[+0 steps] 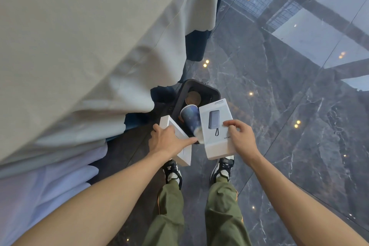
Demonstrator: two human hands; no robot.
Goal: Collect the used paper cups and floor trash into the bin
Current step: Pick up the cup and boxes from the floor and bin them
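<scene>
A: Largest item?
B: Worktop [79,32], draped in a pale cloth, fills the upper left. Below it, dark marbled floor [279,126].

A: Next?
B: Black bin [214,91], open, standing on the floor by the cloth's hem, just ahead of the person's shoes [222,168]. A brown cup [193,98] lies inside it.

A: Boxes?
B: Two white ones. The box with a printed power bank [216,129] is in the right hand [241,138]; thumb on the printed face, other fingers hidden behind, clamped on its right edge. It overlaps the bin's near rim. The plain white box [179,144] is in the left hand [169,140], fingers closed over its top.

A: The paper cup?
B: Blue paper cup [190,119], tilted, mouth toward the bin, between the two boxes over the bin's near edge. The left index finger [189,141] stretches out toward its base; whether it touches cannot be told. The base meets the printed box's left edge.
</scene>
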